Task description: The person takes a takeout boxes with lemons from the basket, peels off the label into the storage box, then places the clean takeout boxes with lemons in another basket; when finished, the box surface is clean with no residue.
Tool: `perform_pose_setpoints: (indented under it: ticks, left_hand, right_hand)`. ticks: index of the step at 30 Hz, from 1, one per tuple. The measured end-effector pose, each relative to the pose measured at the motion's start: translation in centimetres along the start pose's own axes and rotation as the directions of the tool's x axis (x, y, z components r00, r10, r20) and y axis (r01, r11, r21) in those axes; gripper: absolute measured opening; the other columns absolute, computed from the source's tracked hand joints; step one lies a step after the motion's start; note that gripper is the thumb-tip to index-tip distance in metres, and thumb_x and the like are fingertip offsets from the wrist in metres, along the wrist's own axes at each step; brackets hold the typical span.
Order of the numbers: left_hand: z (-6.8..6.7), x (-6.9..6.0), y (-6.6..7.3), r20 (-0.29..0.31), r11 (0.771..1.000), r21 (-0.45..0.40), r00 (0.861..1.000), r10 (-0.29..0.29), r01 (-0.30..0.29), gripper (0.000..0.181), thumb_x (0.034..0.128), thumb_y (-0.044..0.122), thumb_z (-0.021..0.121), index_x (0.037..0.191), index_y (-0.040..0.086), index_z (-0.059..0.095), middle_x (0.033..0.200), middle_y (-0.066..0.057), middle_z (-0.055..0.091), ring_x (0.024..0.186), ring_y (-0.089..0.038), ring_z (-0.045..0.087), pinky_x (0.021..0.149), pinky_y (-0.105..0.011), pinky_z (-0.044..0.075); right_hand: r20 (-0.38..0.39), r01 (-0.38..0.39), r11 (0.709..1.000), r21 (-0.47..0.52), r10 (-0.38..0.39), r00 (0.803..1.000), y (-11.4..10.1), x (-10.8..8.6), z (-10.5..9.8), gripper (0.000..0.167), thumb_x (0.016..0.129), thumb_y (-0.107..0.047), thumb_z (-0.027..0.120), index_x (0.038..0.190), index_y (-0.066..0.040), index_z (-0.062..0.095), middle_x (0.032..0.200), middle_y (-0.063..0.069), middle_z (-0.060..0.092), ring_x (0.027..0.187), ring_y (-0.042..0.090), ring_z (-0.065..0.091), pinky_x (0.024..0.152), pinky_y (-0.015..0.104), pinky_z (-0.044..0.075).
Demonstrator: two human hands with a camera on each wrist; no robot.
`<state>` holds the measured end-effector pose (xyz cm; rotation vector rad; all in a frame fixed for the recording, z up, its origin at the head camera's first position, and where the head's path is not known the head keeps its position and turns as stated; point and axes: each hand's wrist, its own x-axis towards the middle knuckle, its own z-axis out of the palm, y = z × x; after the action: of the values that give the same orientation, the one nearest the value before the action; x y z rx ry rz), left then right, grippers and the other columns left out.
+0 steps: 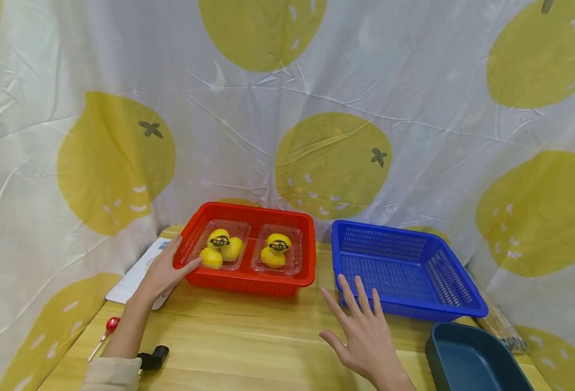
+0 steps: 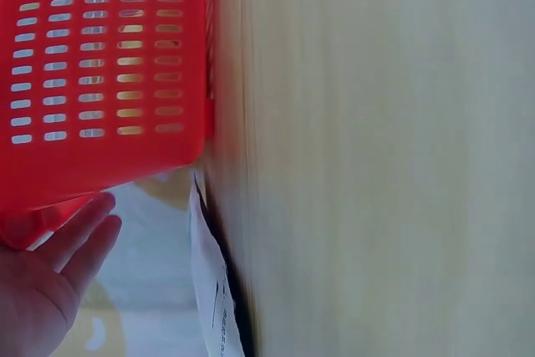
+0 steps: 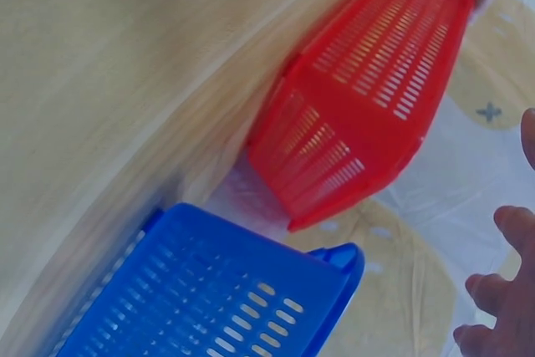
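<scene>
My left hand (image 1: pixel 162 271) is at the near left corner of a red plastic basket (image 1: pixel 248 282). Its thumb reaches over the front rim, and straight fingers lie along the left side; the left wrist view shows two fingers (image 2: pixel 88 244) by the outer wall. Inside the basket sit two clear plastic boxes of lemons, one box (image 1: pixel 223 244) on the left and another box (image 1: pixel 277 250) on the right, with dark labels. My right hand (image 1: pixel 365 336) hovers with spread fingers before a blue plastic basket (image 1: pixel 390 271), holding nothing. The blue basket has nothing in it.
A dark teal tray (image 1: pixel 478 358) stands at the near right. At left lie a white printed packet (image 1: pixel 131 279), a red lollipop (image 1: pixel 112 324) and a black object (image 1: pixel 154 358). A clear-wrapped brown bundle (image 1: pixel 502 326) lies beyond the tray. Lemon-print curtains (image 1: pixel 248 146) surround the wooden table.
</scene>
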<state>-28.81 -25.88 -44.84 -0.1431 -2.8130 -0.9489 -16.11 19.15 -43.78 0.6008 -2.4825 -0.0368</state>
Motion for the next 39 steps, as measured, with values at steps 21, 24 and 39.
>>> perform_pose_setpoints:
  ticks: [21,24,39]
  left_hand:
    - [0.3,-0.2,-0.5,0.024,0.995,-0.096,0.999,-0.039,0.041,0.1,0.0867,0.063,0.057,0.157,0.01,0.01,0.164,-0.017,0.01,0.141,-0.053,0.024,0.104,-0.074,0.031]
    - [0.3,-0.2,-0.6,0.015,0.992,-0.118,0.999,-0.043,0.044,0.099,0.0866,0.062,0.057,0.157,0.011,0.009,0.165,-0.014,0.009,0.141,-0.052,0.025,0.104,-0.073,0.031]
    - [0.5,-0.1,-0.7,-0.002,0.988,-0.148,0.999,-0.051,0.051,0.096,0.0877,0.058,0.059,0.157,0.013,0.011,0.164,-0.014,0.013,0.142,-0.049,0.026,0.106,-0.072,0.029]
  right_hand:
    - [0.019,0.064,0.997,-0.038,-0.063,0.998,-0.2,1.9,-0.3,0.077,0.084,-0.064,0.057,0.151,-0.034,0.034,0.161,0.011,0.027,0.146,0.04,0.027,0.109,0.064,0.032]
    - [-0.013,0.091,0.995,-0.03,-0.092,0.996,-0.2,3.0,-0.8,0.076,0.083,-0.06,0.062,0.15,-0.033,0.037,0.16,0.012,0.029,0.146,0.039,0.028,0.11,0.062,0.034]
    - [0.036,0.111,0.991,0.075,-0.114,0.993,0.6,11.1,-3.1,0.065,0.083,-0.039,0.073,0.142,-0.027,0.051,0.142,0.012,0.053,0.124,0.035,0.054,0.095,0.054,0.051]
